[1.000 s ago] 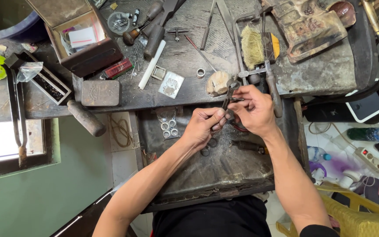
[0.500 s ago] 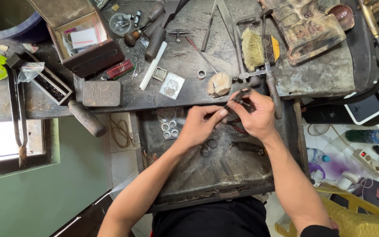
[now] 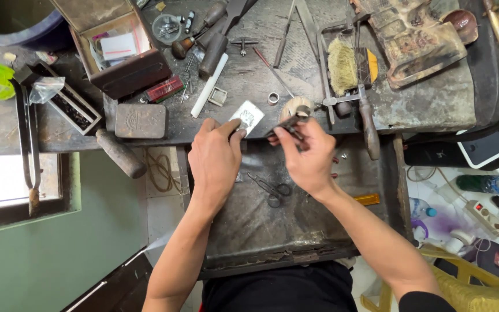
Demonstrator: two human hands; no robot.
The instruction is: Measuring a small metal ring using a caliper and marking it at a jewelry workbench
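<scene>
My left hand [image 3: 215, 159] reaches up to the bench edge, its thumb and forefinger pinching the corner of a small silvery packet [image 3: 249, 117]. Just to its right, my right hand [image 3: 306, 156] holds small dark pliers [image 3: 290, 122] in its fingertips, the jaws pointing up toward a pale wooden bench peg [image 3: 291, 106]. Whatever sits in the jaws is too small to see. Both hands hover over the dark metal drawer tray [image 3: 261, 231], where small scissors [image 3: 271, 189] lie between my wrists.
On the worn bench [image 3: 434, 110] lie a metal ring [image 3: 272, 98], a white stick [image 3: 208, 85], a flat tin [image 3: 140, 120], a bristle brush [image 3: 342, 66], files and an open wooden box [image 3: 116, 49]. A wooden handle [image 3: 121, 153] juts off the left edge. A power strip [image 3: 483, 212] lies on the floor at right.
My left hand left the spot beside my right hand, moved up-left and took the silvery packet, which shifted right. My right hand stayed near the peg with the pliers.
</scene>
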